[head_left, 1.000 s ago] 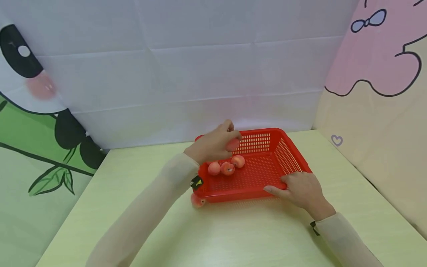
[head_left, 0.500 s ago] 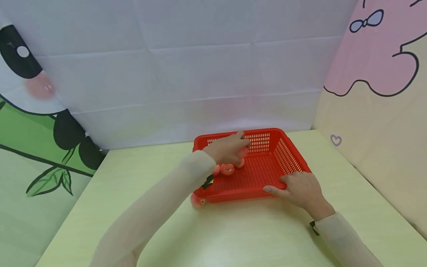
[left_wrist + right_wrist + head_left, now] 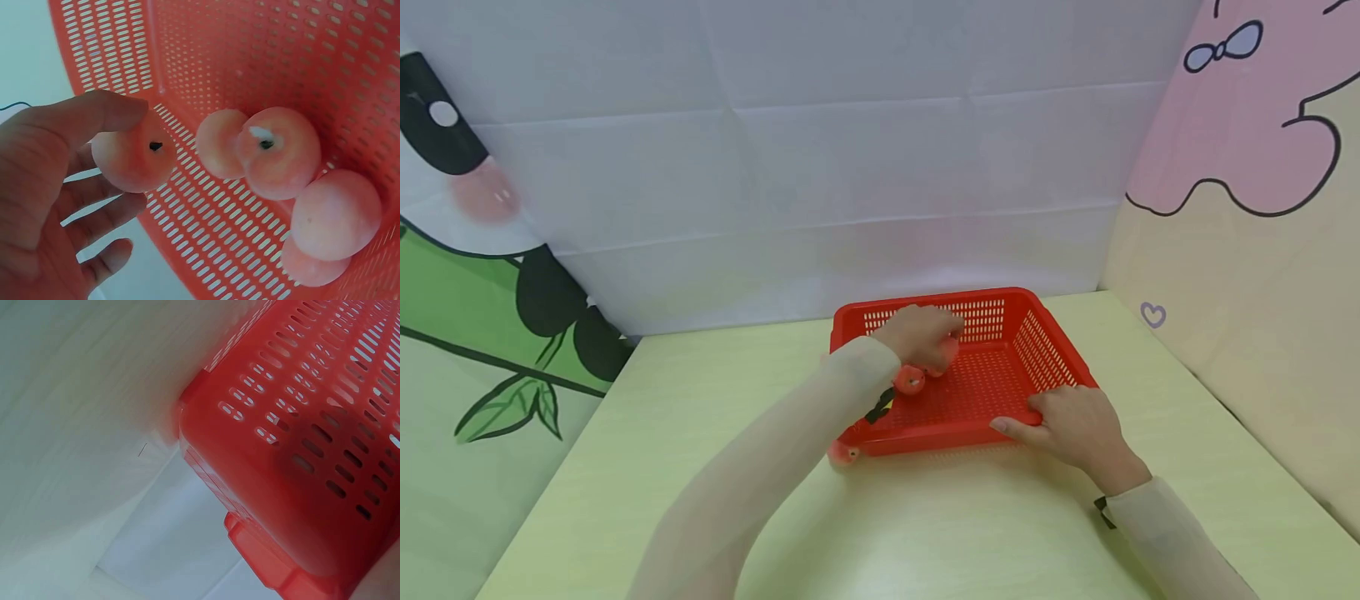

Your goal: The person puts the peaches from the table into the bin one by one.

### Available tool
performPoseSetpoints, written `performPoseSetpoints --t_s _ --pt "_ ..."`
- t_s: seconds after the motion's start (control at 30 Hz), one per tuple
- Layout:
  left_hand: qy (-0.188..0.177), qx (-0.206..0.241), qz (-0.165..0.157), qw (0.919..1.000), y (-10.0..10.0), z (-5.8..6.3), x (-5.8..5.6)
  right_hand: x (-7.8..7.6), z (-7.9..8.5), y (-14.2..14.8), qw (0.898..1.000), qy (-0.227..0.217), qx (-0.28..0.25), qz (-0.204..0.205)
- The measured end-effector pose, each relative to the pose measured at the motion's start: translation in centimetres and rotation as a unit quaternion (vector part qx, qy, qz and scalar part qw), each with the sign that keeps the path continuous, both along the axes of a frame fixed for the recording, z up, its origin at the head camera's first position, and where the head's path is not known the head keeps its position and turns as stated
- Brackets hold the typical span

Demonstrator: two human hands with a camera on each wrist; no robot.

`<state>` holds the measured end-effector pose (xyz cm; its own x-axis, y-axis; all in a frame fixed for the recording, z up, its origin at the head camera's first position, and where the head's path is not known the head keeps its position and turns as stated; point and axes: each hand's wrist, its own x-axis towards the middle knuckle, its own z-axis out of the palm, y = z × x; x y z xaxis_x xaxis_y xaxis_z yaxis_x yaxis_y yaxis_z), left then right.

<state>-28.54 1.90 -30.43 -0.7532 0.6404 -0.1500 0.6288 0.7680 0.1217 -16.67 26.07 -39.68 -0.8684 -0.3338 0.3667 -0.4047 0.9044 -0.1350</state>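
Note:
A red plastic basket [image 3: 917, 438] with slotted walls stands on the table. My left hand [image 3: 917, 333] reaches into its left half and holds a pinkish-orange peach [image 3: 128, 159] between thumb and fingers. Several other peaches lie together on the basket floor; one peach [image 3: 281, 153] shows a dark stem hollow with a white fleck, and another peach [image 3: 337, 215] overlaps one below it. From the head view, the left hand and sleeve cover some of them. My right hand [image 3: 1078, 425] grips the basket's near right corner, thumb along the front rim.
One more peach [image 3: 842, 452] sits on the pale table [image 3: 760, 367] outside the basket, against its near left corner. Behind the basket rises a white cloth backdrop [image 3: 850, 167]. A cream panel with a pink drawing [image 3: 1225, 150] borders the table at right.
My left hand has moved right and lower into the basket with the peach, covering more of the other peaches. The right hand and the basket have hardly moved.

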Motion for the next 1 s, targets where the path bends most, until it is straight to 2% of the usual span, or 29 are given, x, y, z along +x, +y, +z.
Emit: performPoseSetpoints --t_s 0.17,0.3,0.4,0.6,0.7,0.9,1.0 --pt "-0.012 -0.004 -0.025 0.9996 0.2 -0.7 -0.2 0.0 0.1 0.0 1.000 0.000 0.000 0.002" --pt "-0.037 0.010 -0.036 0.9986 0.2 -1.1 -0.2 0.1 0.3 0.0 1.000 -0.005 0.001 0.001" --pt "-0.060 0.024 -0.028 0.9975 0.2 -1.1 0.1 0.1 0.5 0.0 1.000 -0.006 0.001 0.001" --pt "-0.107 0.037 0.025 0.9932 0.0 -1.3 0.9 0.1 0.5 -0.1 1.000 -0.007 0.005 -0.001" --pt "-0.098 0.017 0.038 0.9943 0.0 -1.6 1.1 0.1 0.5 -0.1 1.000 -0.010 0.005 -0.003" --pt "-0.054 -0.028 0.021 0.9979 -0.1 -2.2 0.9 0.1 0.6 -0.1 1.000 -0.014 0.005 -0.004" --pt "-0.053 -0.041 0.025 0.9975 -0.1 -2.6 0.8 0.2 0.5 -0.1 1.000 -0.011 0.006 -0.005"
